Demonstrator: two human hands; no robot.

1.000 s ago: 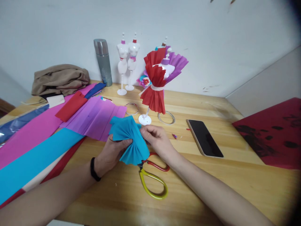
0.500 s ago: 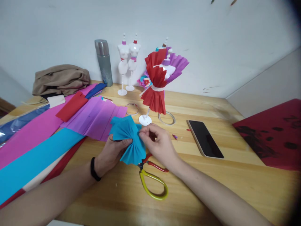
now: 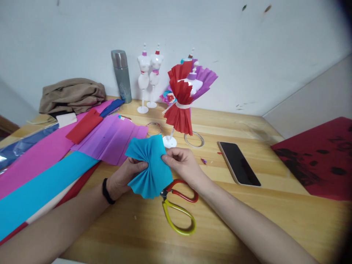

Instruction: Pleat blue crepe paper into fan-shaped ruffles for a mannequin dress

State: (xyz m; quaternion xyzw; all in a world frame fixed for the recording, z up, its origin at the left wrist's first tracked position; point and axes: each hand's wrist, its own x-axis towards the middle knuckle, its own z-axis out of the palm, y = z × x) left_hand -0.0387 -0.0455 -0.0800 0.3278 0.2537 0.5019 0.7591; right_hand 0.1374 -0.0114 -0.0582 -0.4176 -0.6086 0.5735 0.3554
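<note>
A piece of blue crepe paper (image 3: 155, 165), pleated and fanned out, is held above the table between both hands. My left hand (image 3: 128, 174) pinches its gathered left-middle, with the thumb on top and the other fingers hidden behind. At the right edge of the sheet, my right hand (image 3: 180, 161) grips it between thumb and fingertips. Scissors (image 3: 180, 216) with one red and one yellow handle lie just below the paper, which covers their blades. Behind the hands stands a small white mannequin (image 3: 195, 86) dressed in red and purple pleated paper.
Coloured paper strips (image 3: 46, 187) cover the left side, with a brown cloth (image 3: 72, 95) behind. A flask (image 3: 121, 77) and two bare mannequins (image 3: 143, 79) stand by the wall. A phone (image 3: 239, 163) and wire coils (image 3: 194, 139) lie to the right, beside a red sheet (image 3: 319, 157).
The blue paper has spread wider and flatter, its right part opened out. My left hand has shifted slightly left; my right hand still pinches the right edge.
</note>
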